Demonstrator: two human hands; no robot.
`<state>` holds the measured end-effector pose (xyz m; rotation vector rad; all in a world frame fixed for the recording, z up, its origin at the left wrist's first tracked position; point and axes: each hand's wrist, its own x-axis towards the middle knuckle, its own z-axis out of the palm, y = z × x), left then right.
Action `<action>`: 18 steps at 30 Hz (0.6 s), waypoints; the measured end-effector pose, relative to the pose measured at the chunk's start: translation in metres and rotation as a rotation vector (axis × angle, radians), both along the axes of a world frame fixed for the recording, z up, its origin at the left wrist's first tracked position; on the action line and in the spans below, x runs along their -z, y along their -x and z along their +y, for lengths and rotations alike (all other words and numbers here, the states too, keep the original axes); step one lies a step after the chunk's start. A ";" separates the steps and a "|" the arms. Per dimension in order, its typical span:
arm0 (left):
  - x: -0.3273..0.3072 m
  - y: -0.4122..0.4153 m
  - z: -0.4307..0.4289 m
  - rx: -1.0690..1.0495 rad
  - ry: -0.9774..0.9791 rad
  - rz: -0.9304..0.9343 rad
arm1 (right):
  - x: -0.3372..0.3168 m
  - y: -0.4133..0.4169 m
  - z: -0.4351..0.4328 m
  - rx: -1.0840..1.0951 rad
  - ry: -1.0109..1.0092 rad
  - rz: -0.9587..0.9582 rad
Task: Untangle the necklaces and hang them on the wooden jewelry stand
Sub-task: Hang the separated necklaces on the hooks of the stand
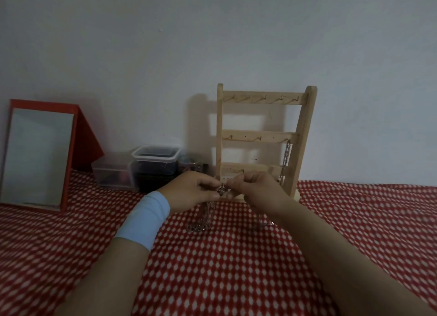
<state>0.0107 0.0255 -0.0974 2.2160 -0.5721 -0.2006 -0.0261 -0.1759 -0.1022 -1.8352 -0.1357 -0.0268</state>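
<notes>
A wooden jewelry stand [260,136] with three hook rails leans by the wall. One silver chain [285,162] hangs from the right end of its middle rail. In front of the stand's base, my left hand [191,189] and my right hand [255,188] pinch a knotted clump of silver necklaces [221,189] between them. Loops of chain [203,218] dangle from the clump down onto the red-and-white patterned cloth. A short piece of chain [267,224] shows under my right wrist. A light blue band sits on my left wrist.
A red-framed mirror [37,155] leans at the far left. Clear plastic boxes [151,166] and a small jar [191,165] stand left of the stand, against the wall. The patterned cloth [236,268] covers the whole surface.
</notes>
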 end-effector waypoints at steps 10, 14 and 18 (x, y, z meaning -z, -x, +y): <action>-0.020 0.010 -0.011 -0.115 -0.109 -0.232 | 0.000 -0.002 0.004 -0.039 0.059 -0.078; -0.017 0.006 -0.008 -0.074 0.134 -0.022 | 0.000 -0.004 0.004 0.009 0.078 -0.156; -0.015 0.005 -0.002 -0.071 0.099 -0.004 | -0.001 -0.003 0.000 -0.009 0.132 -0.251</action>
